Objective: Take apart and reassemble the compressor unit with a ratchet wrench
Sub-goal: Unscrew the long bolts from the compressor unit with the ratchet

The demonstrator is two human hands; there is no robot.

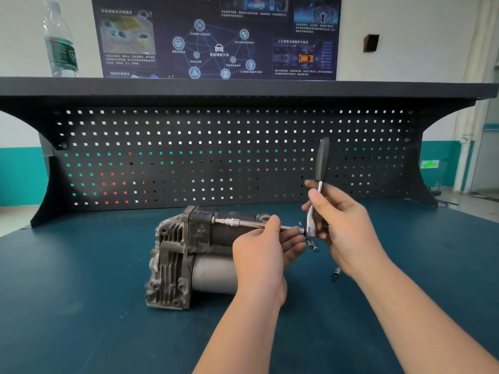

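Note:
A grimy metal compressor unit (183, 255) lies on the dark teal bench top (81, 292), finned head to the left, grey cylinder below. A ratchet wrench (321, 168) stands with its black handle upright and its chrome head low. From the head a long extension bar (243, 223) runs left to the compressor's black block. My left hand (262, 255) pinches the bar between thumb and fingers. My right hand (337, 225) grips the wrench around its head and lower shaft.
Loose bolts (312, 245) lie on the bench just below the wrench head, and a small spring-like part (336, 273) lies under my right wrist. A black pegboard (216, 157) backs the bench. A water bottle (60, 41) stands on the shelf at upper left.

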